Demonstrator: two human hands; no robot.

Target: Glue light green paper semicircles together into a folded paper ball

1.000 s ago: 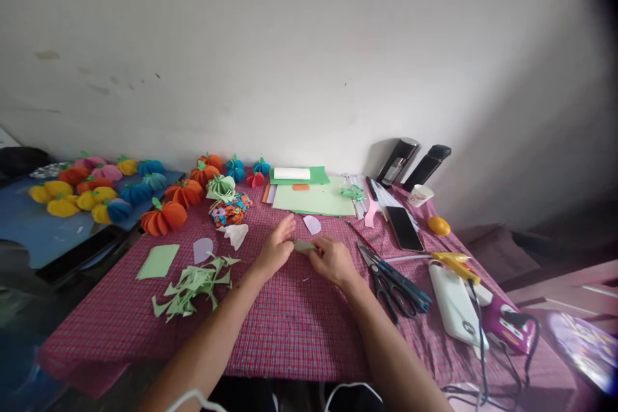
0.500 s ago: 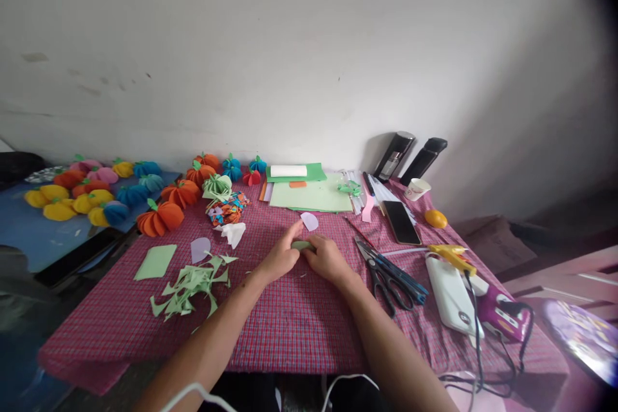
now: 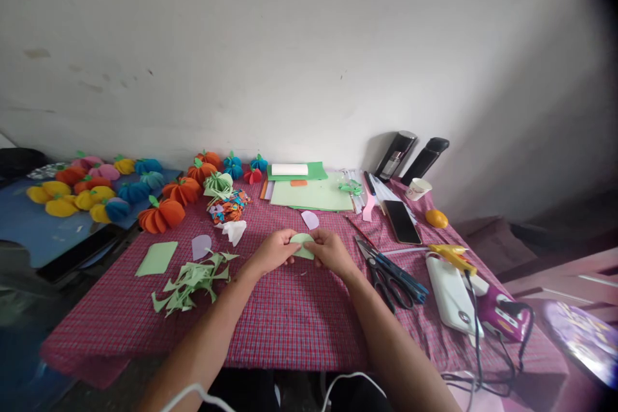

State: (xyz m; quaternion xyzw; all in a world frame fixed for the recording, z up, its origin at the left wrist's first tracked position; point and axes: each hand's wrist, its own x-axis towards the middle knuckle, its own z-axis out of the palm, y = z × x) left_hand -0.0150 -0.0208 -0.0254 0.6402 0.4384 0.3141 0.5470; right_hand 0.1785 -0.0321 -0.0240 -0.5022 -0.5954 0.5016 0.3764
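Cloth-covered table point(image 3: 290, 341) standing against a scuffed pale wall point(image 3: 290, 58); cut paper being held near its middle.
From the left, a smooth blue surface point(image 3: 19, 219) is carrying rounded, multicoloured paper shapes point(image 3: 94, 198); ribbed orange paper pumpkins point(image 3: 161, 216) are standing on the checked cloth, with curling green scraps point(image 3: 190, 284) lying nearer the front. The left hand point(image 3: 275, 250) is pinching one side of a flat, pale green, round-topped paper piece point(image 3: 303, 246); the right hand point(image 3: 333, 253) is pinching its other side, the piece sitting between them. Further right, black-handled scissors point(image 3: 386, 280) are lying on wrinkling fabric, and a yellow glue gun point(image 3: 451, 255) is resting by a glossy white block point(image 3: 451, 299).
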